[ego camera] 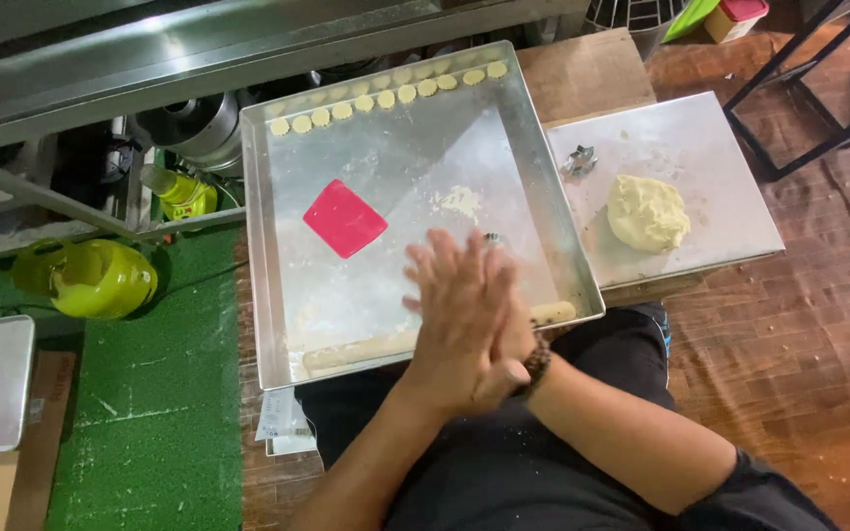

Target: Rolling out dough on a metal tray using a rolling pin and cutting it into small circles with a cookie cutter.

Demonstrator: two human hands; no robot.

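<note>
left hand (455, 320) lies flat over the right hand (509, 334), palms pressed, anything between them hidden, at lower centre above the metal tray (366, 197); roll with even, light pressure.

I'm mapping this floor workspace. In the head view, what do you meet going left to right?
Yellow-green jug → red scraper on the big tray → pressed-together hands, left hand over right hand → metal cutter → dough lump on the small tray.
</note>
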